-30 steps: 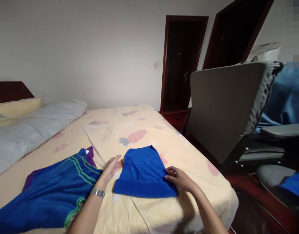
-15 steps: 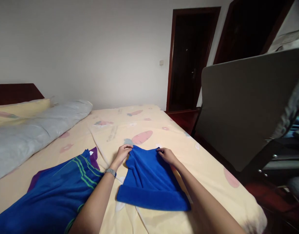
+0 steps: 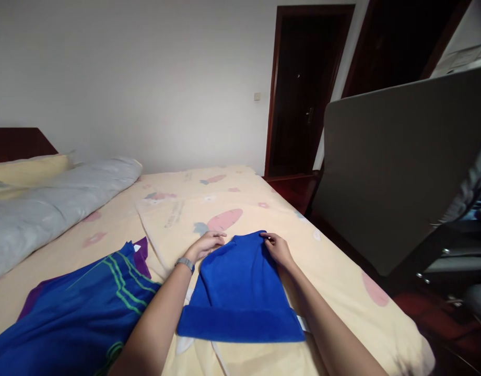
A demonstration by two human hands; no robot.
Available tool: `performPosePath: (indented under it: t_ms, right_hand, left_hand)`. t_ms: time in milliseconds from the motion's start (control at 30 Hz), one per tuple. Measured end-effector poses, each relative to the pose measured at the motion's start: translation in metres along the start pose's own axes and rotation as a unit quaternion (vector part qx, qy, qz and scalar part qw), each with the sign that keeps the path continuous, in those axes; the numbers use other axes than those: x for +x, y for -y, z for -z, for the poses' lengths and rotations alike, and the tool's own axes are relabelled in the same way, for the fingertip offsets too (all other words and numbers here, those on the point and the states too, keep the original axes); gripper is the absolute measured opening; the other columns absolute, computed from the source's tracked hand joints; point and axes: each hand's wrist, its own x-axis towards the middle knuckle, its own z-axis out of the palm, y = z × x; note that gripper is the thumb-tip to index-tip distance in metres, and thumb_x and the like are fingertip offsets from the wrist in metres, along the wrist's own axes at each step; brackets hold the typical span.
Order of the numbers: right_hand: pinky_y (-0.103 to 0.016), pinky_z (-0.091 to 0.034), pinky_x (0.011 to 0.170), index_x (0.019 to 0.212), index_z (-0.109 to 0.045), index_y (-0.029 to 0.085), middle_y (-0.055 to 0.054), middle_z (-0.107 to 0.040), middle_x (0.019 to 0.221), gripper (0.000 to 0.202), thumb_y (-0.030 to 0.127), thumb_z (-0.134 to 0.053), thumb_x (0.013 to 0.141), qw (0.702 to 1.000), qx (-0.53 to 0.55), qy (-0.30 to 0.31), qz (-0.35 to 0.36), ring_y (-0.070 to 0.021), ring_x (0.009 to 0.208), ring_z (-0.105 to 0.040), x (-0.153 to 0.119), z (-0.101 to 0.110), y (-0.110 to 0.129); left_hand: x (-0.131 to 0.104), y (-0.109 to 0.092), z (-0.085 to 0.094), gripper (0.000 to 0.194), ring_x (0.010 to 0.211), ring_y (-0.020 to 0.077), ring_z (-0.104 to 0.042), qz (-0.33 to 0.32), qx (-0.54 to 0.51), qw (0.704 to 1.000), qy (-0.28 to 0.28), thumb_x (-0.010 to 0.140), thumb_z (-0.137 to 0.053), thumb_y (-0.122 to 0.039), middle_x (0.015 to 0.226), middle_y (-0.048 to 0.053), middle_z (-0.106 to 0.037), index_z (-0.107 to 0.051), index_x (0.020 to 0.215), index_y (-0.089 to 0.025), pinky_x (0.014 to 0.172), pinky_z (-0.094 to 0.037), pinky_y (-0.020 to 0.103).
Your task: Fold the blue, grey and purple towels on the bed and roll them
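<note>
A blue fleece cloth point(image 3: 240, 277), shaped like a hat with a turned-up band along its near edge, lies flat on the bed. My right hand point(image 3: 277, 249) pinches its far right corner between thumb and fingers. Beside its slanting far left edge, my left hand point(image 3: 209, 244) has its fingers stretched out, not gripping; whether they touch the cloth is hard to tell. A white label sticks out from the band's right end. Left of my left forearm lies a blue garment point(image 3: 79, 303) with green stripes and purple edging, partly hidden by the arm.
The bed point(image 3: 177, 209) has a pale yellow carrot-print sheet. A grey rolled quilt point(image 3: 68, 201) and a yellow pillow point(image 3: 28, 167) lie at far left. Past the bed's right edge stands a large dark panel point(image 3: 389, 177). A dark door point(image 3: 303, 99) is behind.
My left hand has let go of the cloth's far left corner, which now slants inward. The right hand keeps its pinch, and the cloth lies smoother. The view has shifted slightly.
</note>
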Motion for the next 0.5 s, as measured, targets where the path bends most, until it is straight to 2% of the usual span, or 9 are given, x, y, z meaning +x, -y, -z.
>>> performPosePath:
  t_ms: [133,233,300,400,500]
  right_hand:
    - [-0.034,-0.051,0.094,0.104,-0.075,0.019,-0.007,-0.074,0.106,0.033,0.018,-0.049,0.084,1.000,-0.003,-0.004,-0.021,-0.0223,0.096,-0.069,0.004,0.003,-0.003]
    - [-0.034,-0.050,0.094,0.103,-0.076,0.019,-0.007,-0.075,0.104,0.033,0.017,-0.049,0.083,1.000,-0.002,-0.001,-0.031,-0.0226,0.097,-0.069,0.005,0.005,-0.005]
    - [-0.034,-0.050,0.093,0.103,-0.076,0.019,-0.007,-0.075,0.104,0.033,0.016,-0.050,0.082,0.999,-0.001,0.002,-0.036,-0.0223,0.097,-0.069,0.006,0.005,-0.006]
    - [-0.032,-0.051,0.092,0.103,-0.075,0.019,-0.006,-0.075,0.104,0.034,0.015,-0.049,0.082,0.999,0.002,0.006,-0.041,-0.0215,0.096,-0.069,0.006,0.005,-0.006]
    - [-0.031,-0.051,0.092,0.103,-0.075,0.019,-0.006,-0.075,0.105,0.034,0.015,-0.049,0.083,0.999,0.002,0.005,-0.040,-0.0204,0.095,-0.069,0.007,0.005,-0.005]
  left_hand:
    - [0.001,-0.002,-0.011,0.037,0.081,0.0185,-0.068,-0.020,0.112,0.992,0.045,0.061,-0.077,-0.018,0.090,0.005,-0.075,-0.076,0.098,-0.014,0.074,-0.052,0.026]
    - [-0.005,-0.002,-0.018,0.032,0.080,0.0187,-0.066,-0.065,0.200,0.977,0.037,0.060,-0.077,-0.019,0.085,0.002,-0.074,-0.078,0.092,-0.016,0.078,-0.050,0.027]
    - [-0.011,-0.002,-0.019,0.024,0.082,0.0192,-0.065,-0.097,0.252,0.963,0.018,0.063,-0.076,-0.020,0.086,0.002,-0.074,-0.078,0.087,-0.018,0.080,-0.049,0.027]
    - [-0.017,-0.007,-0.013,0.013,0.091,0.0199,-0.065,-0.132,0.312,0.940,-0.036,0.076,-0.068,-0.021,0.092,0.004,-0.073,-0.077,0.085,-0.020,0.087,-0.047,0.028]
    - [-0.015,-0.014,0.001,0.021,0.107,0.0212,-0.062,-0.140,0.356,0.915,-0.127,0.089,-0.055,-0.023,0.109,0.008,-0.071,-0.073,0.100,-0.020,0.098,-0.043,0.030]
